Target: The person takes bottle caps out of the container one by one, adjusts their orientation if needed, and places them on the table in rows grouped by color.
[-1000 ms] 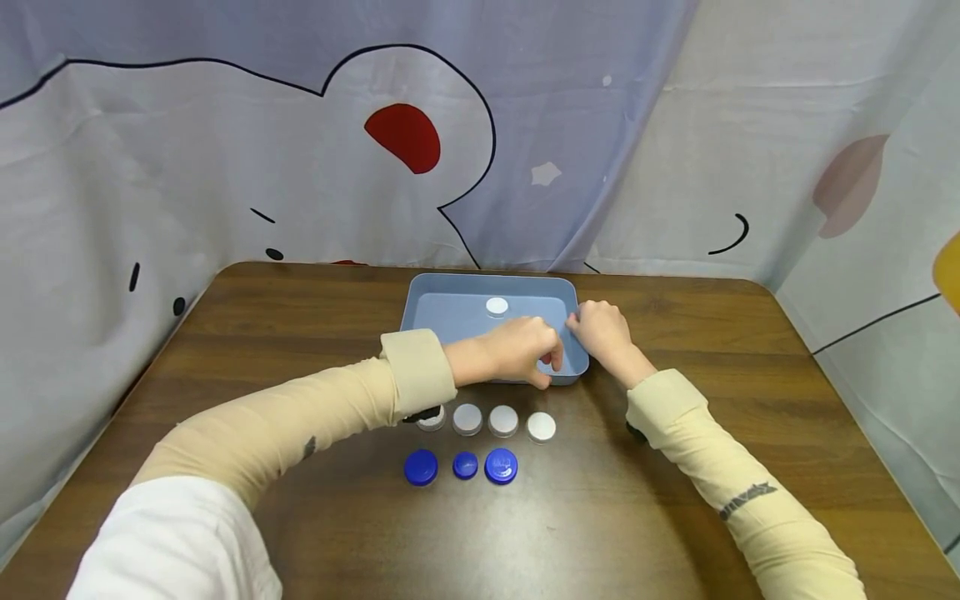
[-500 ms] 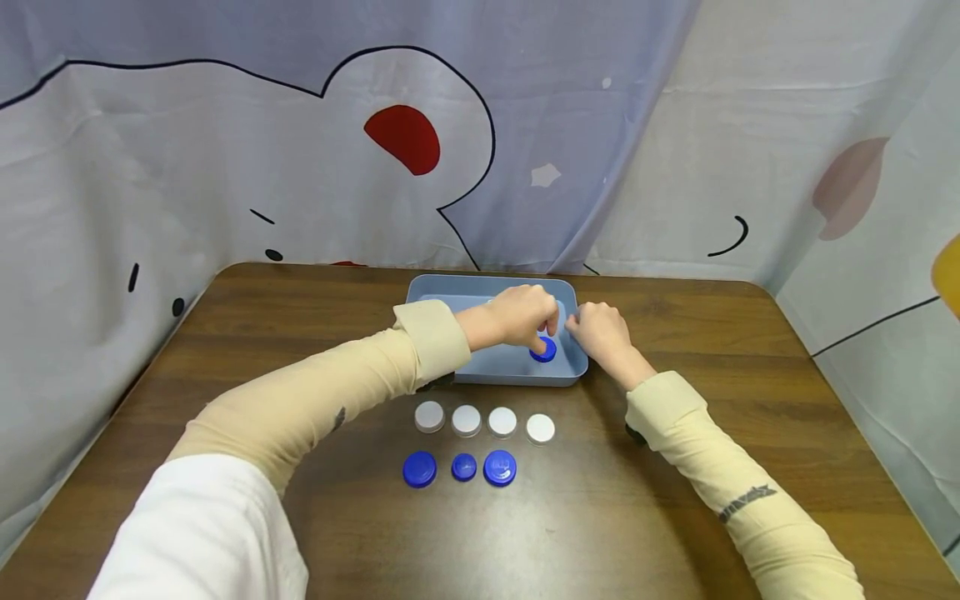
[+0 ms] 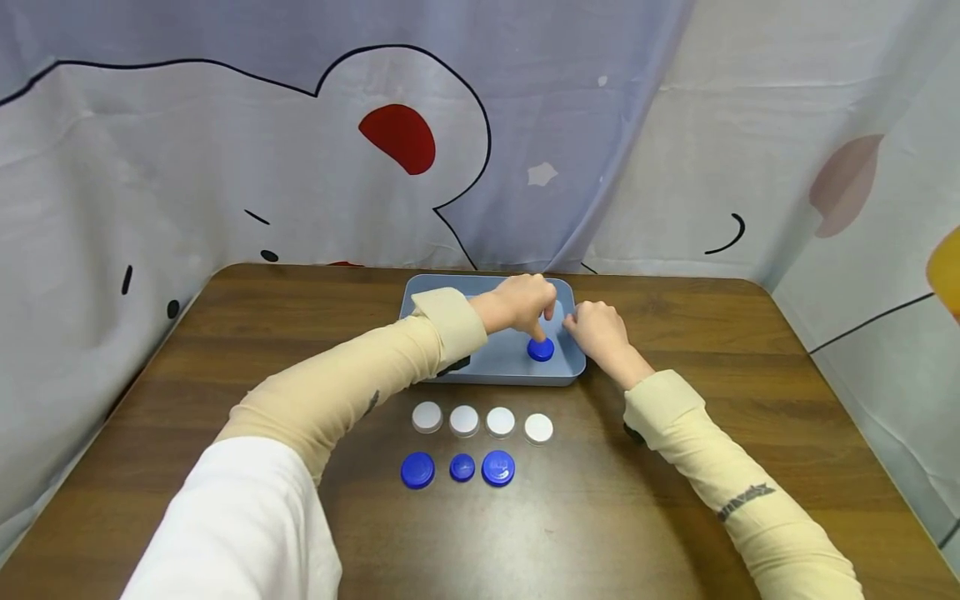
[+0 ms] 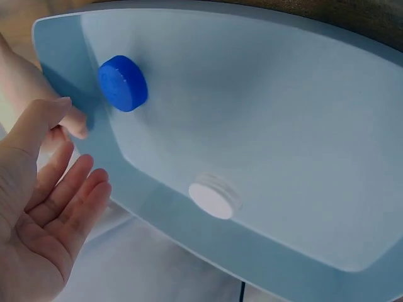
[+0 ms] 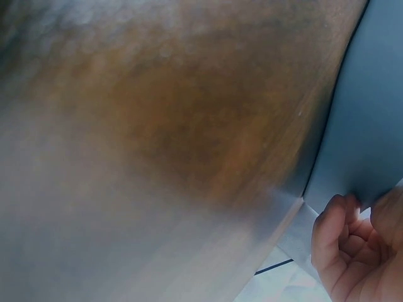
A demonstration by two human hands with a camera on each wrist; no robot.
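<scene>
A blue bottle cap lies near the right end of a light blue tray. My left hand is over the tray, just behind that cap, with fingers loosely bent and nothing in them. In the left wrist view, a gap separates the hand from the blue cap, and a white bottle cap sits farther along the tray floor. The head view hides this white cap behind my left arm. At the tray's right side, my right hand pinches the rim between thumb and fingers.
In front of the tray on the wooden table is a row of several white bottle caps. Nearer to me is a row of three blue caps. A patterned curtain hangs behind the table.
A blue cap now shows on the tray floor. My left hand has moved back and up away from it, empty. My right hand has stayed at the rim.
</scene>
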